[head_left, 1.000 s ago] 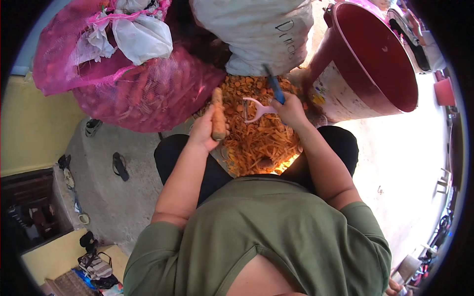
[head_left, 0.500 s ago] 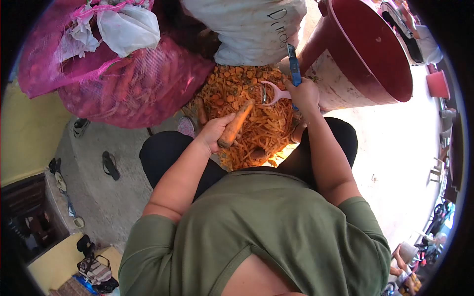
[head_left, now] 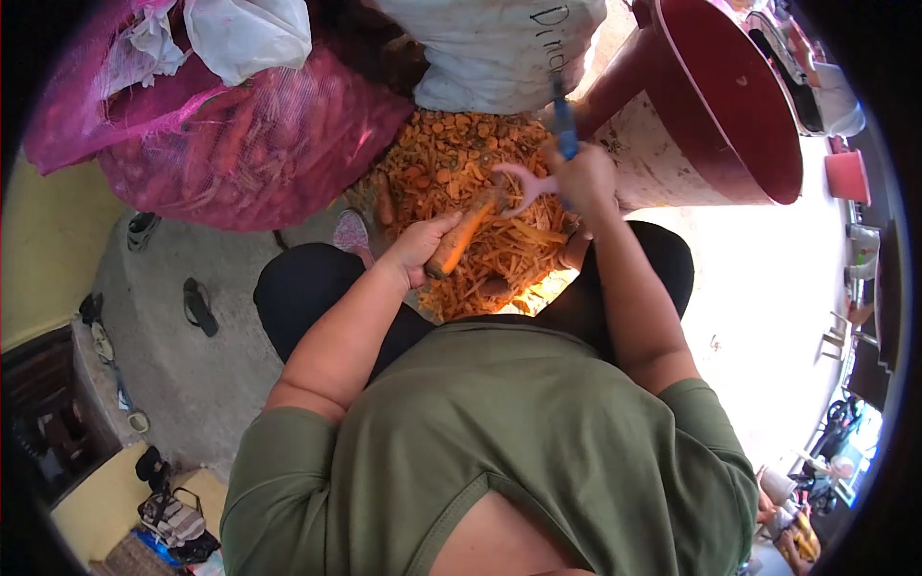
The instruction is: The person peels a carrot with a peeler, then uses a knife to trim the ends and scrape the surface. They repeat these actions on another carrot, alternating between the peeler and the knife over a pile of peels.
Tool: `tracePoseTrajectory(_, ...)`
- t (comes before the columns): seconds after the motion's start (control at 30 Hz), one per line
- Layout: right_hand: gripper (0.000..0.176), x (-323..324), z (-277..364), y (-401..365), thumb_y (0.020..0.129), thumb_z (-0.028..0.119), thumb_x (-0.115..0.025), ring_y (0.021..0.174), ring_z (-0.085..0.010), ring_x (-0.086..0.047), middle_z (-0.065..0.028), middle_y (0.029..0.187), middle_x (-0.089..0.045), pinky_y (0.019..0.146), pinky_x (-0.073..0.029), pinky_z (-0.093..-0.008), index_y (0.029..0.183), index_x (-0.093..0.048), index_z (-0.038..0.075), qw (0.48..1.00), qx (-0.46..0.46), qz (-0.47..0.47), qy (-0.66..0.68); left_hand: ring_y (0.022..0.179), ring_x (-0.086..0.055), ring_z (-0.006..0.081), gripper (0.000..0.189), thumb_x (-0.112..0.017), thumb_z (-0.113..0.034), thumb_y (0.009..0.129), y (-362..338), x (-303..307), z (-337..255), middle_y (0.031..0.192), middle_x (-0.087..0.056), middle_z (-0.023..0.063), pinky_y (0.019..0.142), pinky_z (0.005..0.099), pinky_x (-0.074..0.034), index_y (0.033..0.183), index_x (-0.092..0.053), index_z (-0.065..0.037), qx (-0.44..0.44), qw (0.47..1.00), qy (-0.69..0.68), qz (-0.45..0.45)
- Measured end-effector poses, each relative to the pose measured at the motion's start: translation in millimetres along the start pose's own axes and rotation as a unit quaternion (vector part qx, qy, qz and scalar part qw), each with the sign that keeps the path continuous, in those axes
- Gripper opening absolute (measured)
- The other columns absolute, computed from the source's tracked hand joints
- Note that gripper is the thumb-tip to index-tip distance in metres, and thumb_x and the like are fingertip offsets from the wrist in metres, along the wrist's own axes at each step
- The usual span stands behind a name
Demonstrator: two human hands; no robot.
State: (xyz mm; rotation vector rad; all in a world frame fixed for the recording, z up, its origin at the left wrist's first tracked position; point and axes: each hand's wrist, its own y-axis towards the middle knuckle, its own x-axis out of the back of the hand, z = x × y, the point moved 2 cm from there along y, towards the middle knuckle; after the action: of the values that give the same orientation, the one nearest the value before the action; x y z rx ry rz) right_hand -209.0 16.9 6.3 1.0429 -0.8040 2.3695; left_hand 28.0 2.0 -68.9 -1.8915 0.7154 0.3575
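Observation:
A partly peeled carrot [head_left: 463, 240] lies slanted in my left hand [head_left: 415, 252], whose fingers are closed around its thick lower end. The carrot's far end points up toward my right hand [head_left: 588, 180], which is wrapped around a pale pink Y-shaped peeler [head_left: 528, 188]. The peeler's head is close to that far end, smeared by motion. A blue-handled knife [head_left: 564, 127] is also gripped in my right hand and sticks up above the fist, its outline blurred. Beneath both hands spreads a heap of orange carrot peelings [head_left: 523, 245], with cut carrot ends [head_left: 451, 144] at its back.
A pink mesh sack [head_left: 250, 154] full of carrots stands at the back left. Behind the heap is a white sack [head_left: 480, 58] with handwriting. A large dark red tub [head_left: 663, 144] leans at the right. A loose sandal [head_left: 200, 307] lies on the concrete floor.
My right hand has brought the peeler's head lower and turned it toward the carrot's far end. My left hand keeps its hold on the carrot. The view has shifted slightly.

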Motion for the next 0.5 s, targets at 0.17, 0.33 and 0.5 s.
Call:
tracePoseTrajectory(0.17,0.037,-57,19,-47,0.068,0.042,-0.062,0.066,-0.0295,-0.062,-0.0173,0.067,-0.061,0.065,-0.048,-0.0387,0.073,-0.065,0.006,0.977,0.165,0.107,-0.081,0.068,-0.057,0.0138,0.035,-0.045,-0.034,0.089,1,-1,4,0.087,-0.057,0.0049,0.052,0.0296,-0.05,0.112,-0.05,-0.008,0.027,0.999,0.007,-0.04)
tracePoseTrajectory(0.33,0.036,-10,-14,23,0.07,0.04,-0.061,0.065,-0.0272,-0.062,-0.0141,0.065,-0.062,0.061,-0.048,-0.037,0.07,-0.063,0.004,0.996,-0.023,-0.054,-0.065,0.07,-0.058,0.0136,0.033,-0.044,-0.03,0.089,-7,0,1,0.09,-0.057,0.0046,0.054,0.0295,-0.051,0.112,-0.052,-0.007,0.015,0.999,0.032,0.013)
tracePoseTrajectory(0.5,0.039,-32,10,-18,0.069,0.044,-0.062,0.064,-0.0277,-0.062,-0.0148,0.063,-0.061,0.063,-0.048,-0.0377,0.075,-0.065,0.006,0.997,0.057,0.043,0.025,0.069,-0.059,0.0118,0.032,-0.045,-0.029,0.089,-10,-3,0,0.089,-0.059,0.0052,0.053,0.0261,-0.05,0.107,-0.053,-0.004,-0.02,1.0,0.014,0.001)
